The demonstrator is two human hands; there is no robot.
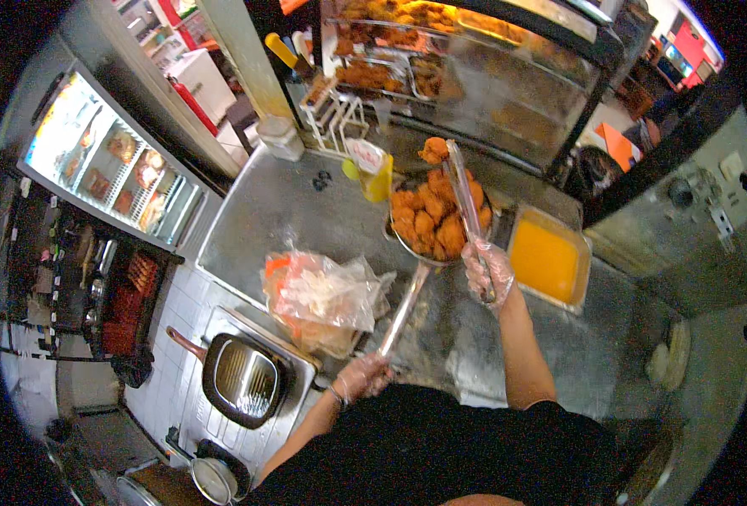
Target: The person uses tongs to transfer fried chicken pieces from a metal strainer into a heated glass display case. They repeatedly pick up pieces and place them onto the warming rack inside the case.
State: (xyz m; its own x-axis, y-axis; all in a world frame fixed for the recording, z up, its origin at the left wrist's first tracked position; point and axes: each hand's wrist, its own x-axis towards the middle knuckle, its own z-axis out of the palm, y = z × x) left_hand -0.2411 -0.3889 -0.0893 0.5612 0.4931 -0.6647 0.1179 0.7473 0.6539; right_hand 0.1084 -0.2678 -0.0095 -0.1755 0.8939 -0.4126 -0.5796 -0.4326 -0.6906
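My left hand point(362, 377), in a clear plastic glove, is closed round the long metal handle of a round strainer point(410, 299). Its bowl is heaped with browned fried chicken pieces point(428, 212). In my gloved right hand point(488, 271) is a pair of metal tongs point(464, 190), held above the heap. At the far tips of the tongs is one fried piece point(433, 151), raised beyond the strainer. A rectangular metal pan of orange-yellow liquid point(544, 255) stands just right of my right hand.
Clear and orange plastic bags point(327, 291) lie on the metal counter point(259, 211). A yellow container point(377, 181) stands behind the strainer. The glass display case point(508, 93) holds fried food on shelves. At lower left, a square grill pan point(245, 379) sits on the stove; a lit fridge point(112, 160) stands farther left.
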